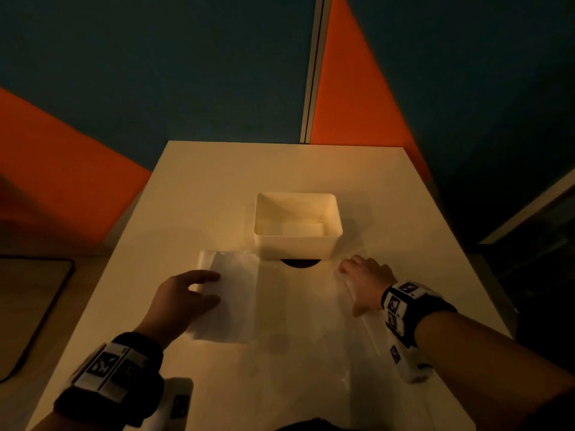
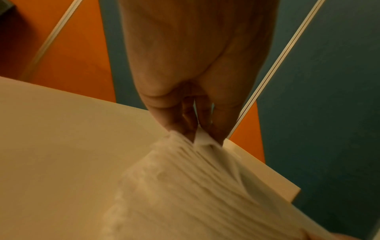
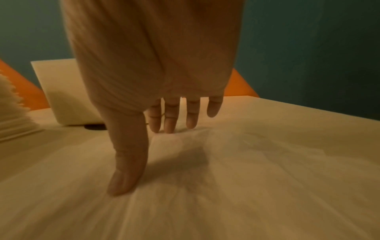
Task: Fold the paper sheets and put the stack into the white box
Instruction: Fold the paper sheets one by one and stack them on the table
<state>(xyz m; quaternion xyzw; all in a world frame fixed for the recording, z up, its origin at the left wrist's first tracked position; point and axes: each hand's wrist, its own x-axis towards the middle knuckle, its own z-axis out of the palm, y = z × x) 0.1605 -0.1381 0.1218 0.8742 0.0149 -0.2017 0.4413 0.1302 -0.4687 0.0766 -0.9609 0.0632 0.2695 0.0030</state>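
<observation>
The room has big walls (image 1: 186,57) painted dark teal and orange, with a pale strip (image 1: 314,66) running up where two walls meet. The light is dim and yellow.

A big pale table (image 1: 217,188) fills the middle of the head view. Its far edge sits close to the walls. Its left edge runs beside a lower brown surface that has a dark mat (image 1: 34,309) on it. Past the right edge it is dark. The far half of the table top shows bare around the box, and so does the strip along the left edge.

A thin see-through paper sheet (image 1: 311,321) lies flat on the near half of the table, between the two hands. Its left part (image 1: 231,293) is lifted and turned over toward the middle.

The white box (image 1: 297,225) stands on the table just past the sheet, open at the top. Something pale and flat lies inside it. A small dark round thing (image 1: 300,263) peeks out from under its near side.

The left hand (image 1: 183,301) pinches the sheet's left edge between thumb and fingers. In the left wrist view the paper bunches up at the fingertips (image 2: 218,128).

The right hand (image 1: 365,279) is spread out with straight fingers. It presses down on the sheet's right edge and grips nothing.
</observation>
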